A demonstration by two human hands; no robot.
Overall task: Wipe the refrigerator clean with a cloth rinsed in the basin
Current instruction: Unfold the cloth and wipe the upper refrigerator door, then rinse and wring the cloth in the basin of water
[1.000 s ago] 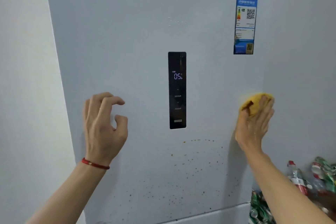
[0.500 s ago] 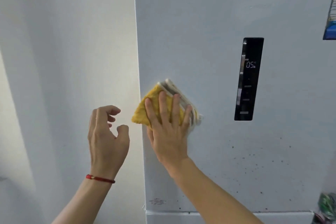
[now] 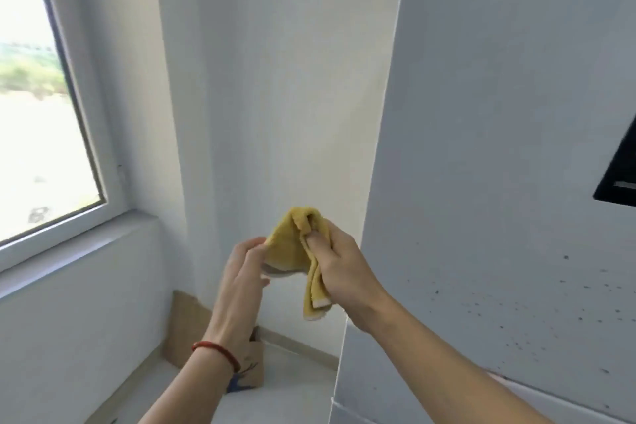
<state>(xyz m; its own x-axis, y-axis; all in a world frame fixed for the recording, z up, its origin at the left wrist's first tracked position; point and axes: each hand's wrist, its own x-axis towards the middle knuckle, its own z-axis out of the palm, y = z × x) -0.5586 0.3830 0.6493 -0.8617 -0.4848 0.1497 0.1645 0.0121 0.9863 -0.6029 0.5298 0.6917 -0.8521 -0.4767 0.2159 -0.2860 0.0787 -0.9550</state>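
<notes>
The yellow cloth [image 3: 287, 246] hangs folded in the air, left of the refrigerator [image 3: 499, 113]. My right hand [image 3: 339, 265] grips it, thumb pinching the folds near the top. My left hand [image 3: 246, 267] touches the cloth's left edge with its fingertips; whether it pinches the cloth is unclear. The grey refrigerator door fills the right side, with dark specks across its lower part [image 3: 568, 306]. Its black display panel [image 3: 619, 175] shows at the right edge. The basin is out of sight.
A window [image 3: 41, 113] with a white sill is at the left. White walls meet in the corner behind the cloth. Flat cardboard [image 3: 192, 330] leans against the wall on the floor below my hands.
My right hand took the cloth off the refrigerator door and now holds it in the air to the left. My left hand came up to the cloth. The view swung left.
</notes>
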